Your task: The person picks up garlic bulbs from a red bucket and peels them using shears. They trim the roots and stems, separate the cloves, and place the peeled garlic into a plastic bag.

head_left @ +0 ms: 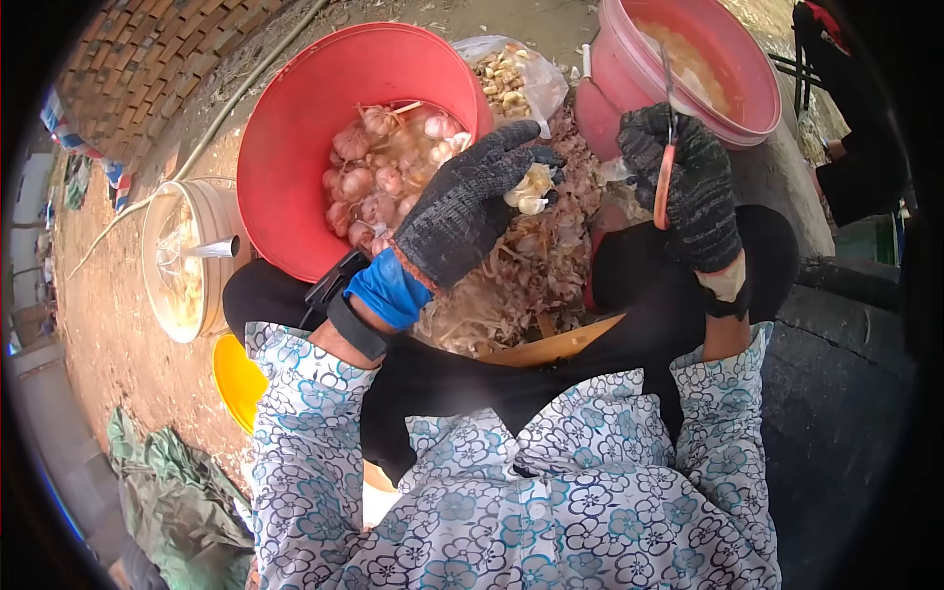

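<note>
My left hand [462, 202], in a dark grey knit glove, holds a partly peeled garlic bulb [532, 189] by its fingers and palm. My right hand [683, 182], gloved the same way, is closed around a small knife with an orange handle [665, 182]; its narrow blade points away from me. Below and between the hands lies a heap of garlic skins and stalks [526, 265]. Left of my left hand, a red bucket [285, 147] is tilted towards me, with whole garlic bulbs [369, 182] inside.
Beyond my hands sits a clear plastic bag [546, 84] of peeled cloves. A pink bucket [600, 108] with cloudy liquid stands at far right. A white bucket [211, 305] and yellow container [236, 379] are at left. A person's dark-clothed leg [865, 187] shows at right.
</note>
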### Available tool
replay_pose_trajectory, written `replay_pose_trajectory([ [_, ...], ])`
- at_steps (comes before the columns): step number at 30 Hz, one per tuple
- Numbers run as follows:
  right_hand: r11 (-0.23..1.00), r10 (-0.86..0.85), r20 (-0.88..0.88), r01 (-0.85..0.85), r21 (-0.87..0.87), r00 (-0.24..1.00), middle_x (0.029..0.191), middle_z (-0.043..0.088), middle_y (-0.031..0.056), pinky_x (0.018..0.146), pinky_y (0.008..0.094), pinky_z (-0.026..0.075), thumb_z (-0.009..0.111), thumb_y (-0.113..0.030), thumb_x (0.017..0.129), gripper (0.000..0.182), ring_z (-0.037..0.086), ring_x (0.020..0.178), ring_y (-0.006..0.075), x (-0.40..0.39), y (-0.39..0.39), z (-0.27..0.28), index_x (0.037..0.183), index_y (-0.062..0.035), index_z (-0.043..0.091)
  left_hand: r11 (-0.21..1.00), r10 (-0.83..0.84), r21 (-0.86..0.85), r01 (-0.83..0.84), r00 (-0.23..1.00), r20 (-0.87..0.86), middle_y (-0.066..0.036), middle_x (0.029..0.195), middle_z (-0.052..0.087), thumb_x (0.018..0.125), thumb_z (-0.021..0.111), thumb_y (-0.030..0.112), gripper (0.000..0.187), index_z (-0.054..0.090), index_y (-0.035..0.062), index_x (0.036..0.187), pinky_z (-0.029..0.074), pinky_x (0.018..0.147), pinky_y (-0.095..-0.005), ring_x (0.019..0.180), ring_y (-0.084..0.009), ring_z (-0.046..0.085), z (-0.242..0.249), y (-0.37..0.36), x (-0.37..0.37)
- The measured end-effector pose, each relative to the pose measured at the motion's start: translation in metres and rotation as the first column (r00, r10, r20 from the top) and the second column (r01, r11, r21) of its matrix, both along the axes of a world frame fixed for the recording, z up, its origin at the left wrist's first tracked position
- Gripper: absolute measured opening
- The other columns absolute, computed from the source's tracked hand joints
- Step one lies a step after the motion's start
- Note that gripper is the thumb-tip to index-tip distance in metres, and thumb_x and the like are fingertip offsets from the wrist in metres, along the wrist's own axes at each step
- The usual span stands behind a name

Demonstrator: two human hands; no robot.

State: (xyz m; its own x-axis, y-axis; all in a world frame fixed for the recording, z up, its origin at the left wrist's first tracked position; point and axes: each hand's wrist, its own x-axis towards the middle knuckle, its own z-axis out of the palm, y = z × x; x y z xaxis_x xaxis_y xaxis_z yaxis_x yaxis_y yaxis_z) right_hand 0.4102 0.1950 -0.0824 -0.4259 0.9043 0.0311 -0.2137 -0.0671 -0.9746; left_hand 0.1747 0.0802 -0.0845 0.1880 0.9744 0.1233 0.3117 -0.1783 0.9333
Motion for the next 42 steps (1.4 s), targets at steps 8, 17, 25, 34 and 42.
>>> replay_pose_trajectory([
  [8, 0.677, -0.151, 0.705, -0.447, 0.585, 0.693, 0.094, 0.059, 0.0168, 0.072, 0.034, 0.047, 0.052, 0.001, 0.075, 0.034, 0.059, 0.083, 0.0306, -0.055, -0.074, 0.017, 0.109, -0.0018, 0.053, 0.951, 0.241, -0.302, -0.064, 0.767, 0.595, -0.005, 0.109, 0.056, 0.086, 0.047, 0.007, 0.035, 0.046, 0.0001, 0.12, 0.044, 0.083, -0.0234, 0.095, -0.0106, 0.054, 0.008, -0.011, 0.02],
  [17, 0.945, 0.277, 0.041, -0.28, 0.167, 0.96, 0.09, 0.06, 0.0063, 0.068, 0.027, 0.049, 0.053, -0.011, 0.085, 0.021, 0.058, 0.082, 0.0142, -0.047, -0.052, 0.002, 0.103, 0.0007, 0.055, 0.977, 0.194, -0.151, -0.15, 0.917, 0.349, -0.011, 0.117, 0.054, 0.087, 0.043, 0.008, 0.032, 0.052, 0.0006, 0.117, 0.041, 0.09, -0.0279, 0.106, -0.0172, 0.052, 0.012, -0.009, 0.022],
  [25, 0.959, 0.274, 0.024, -0.271, -0.082, 0.961, 0.087, 0.059, 0.0021, 0.059, 0.0204, 0.045, 0.052, -0.017, 0.086, 0.022, 0.056, 0.074, 0.008, -0.044, -0.043, 0.032, 0.102, -0.003, 0.057, 0.956, 0.14, -0.288, 0.061, 0.768, 0.625, -0.002, 0.091, 0.058, 0.086, 0.053, 0.016, 0.032, 0.053, 0.0015, 0.115, 0.043, 0.065, -0.0205, 0.077, -0.0073, 0.052, 0.018, -0.008, 0.013],
  [34, 0.972, 0.225, -0.058, -0.228, -0.052, 0.973, 0.096, 0.06, 0.0071, 0.073, 0.0261, 0.048, 0.06, -0.01, 0.082, 0.025, 0.058, 0.084, 0.0134, -0.054, -0.055, 0.007, 0.105, -0.0012, 0.056, 0.958, 0.177, -0.282, -0.049, 0.876, 0.449, -0.001, 0.093, 0.059, 0.083, 0.058, 0.014, 0.032, 0.055, 0.0012, 0.112, 0.042, 0.064, -0.0198, 0.076, -0.0056, 0.051, 0.009, -0.009, 0.017],
  [42, 0.964, 0.267, 0.219, -0.263, -0.047, 0.939, 0.112, 0.054, 0.0099, 0.081, 0.0267, 0.045, 0.045, -0.02, 0.09, 0.037, 0.055, 0.096, 0.0152, -0.035, -0.052, 0.012, 0.118, 0.0054, 0.044, 0.815, 0.301, 0.548, -0.187, 0.945, -0.125, -0.006, 0.086, 0.061, 0.083, 0.056, 0.01, 0.026, 0.056, -0.0017, 0.107, 0.045, 0.062, -0.0206, 0.073, -0.0076, 0.056, 0.002, -0.01, 0.01],
])
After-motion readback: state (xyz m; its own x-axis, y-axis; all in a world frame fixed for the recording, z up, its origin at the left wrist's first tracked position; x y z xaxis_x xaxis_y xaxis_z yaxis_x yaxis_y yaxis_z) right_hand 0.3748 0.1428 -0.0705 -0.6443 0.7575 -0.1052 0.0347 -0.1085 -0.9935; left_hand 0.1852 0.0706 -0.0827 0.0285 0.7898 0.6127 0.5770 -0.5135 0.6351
